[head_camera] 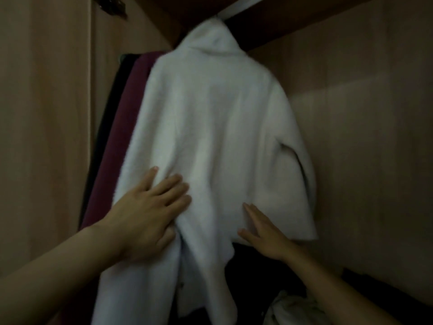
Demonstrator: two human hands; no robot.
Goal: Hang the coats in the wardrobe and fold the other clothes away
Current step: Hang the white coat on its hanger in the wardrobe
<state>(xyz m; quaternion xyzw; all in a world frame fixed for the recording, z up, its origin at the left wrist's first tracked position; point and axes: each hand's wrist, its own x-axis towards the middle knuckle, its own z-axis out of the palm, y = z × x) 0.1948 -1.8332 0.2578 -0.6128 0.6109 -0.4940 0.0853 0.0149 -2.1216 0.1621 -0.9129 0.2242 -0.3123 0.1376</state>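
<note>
From the head camera, the fluffy white coat (210, 137) hung inside the wardrobe (363, 137), its collar up just under a pale rail (236, 5) at the top of the compartment; what it hung from could not be made out in the dim, blurred picture. It filled the middle of the opening, with its back toward the camera and a short sleeve drooping beside the right inner wall. Just beside it on the left hung a maroon garment (121, 137), and past that a black garment (110, 109), both pressed close against the left side. The left hand (150, 214) lay flat on the coat's lower left part, fingers straight and spread, gripping nothing, with the cloth creased beneath it. The right hand (264, 233) was flat too, fingers straight and together, their tips touching the coat near its lower hem. A crumpled pale cloth (288, 308) lay low in the dark bottom of the wardrobe, under the right forearm.
</note>
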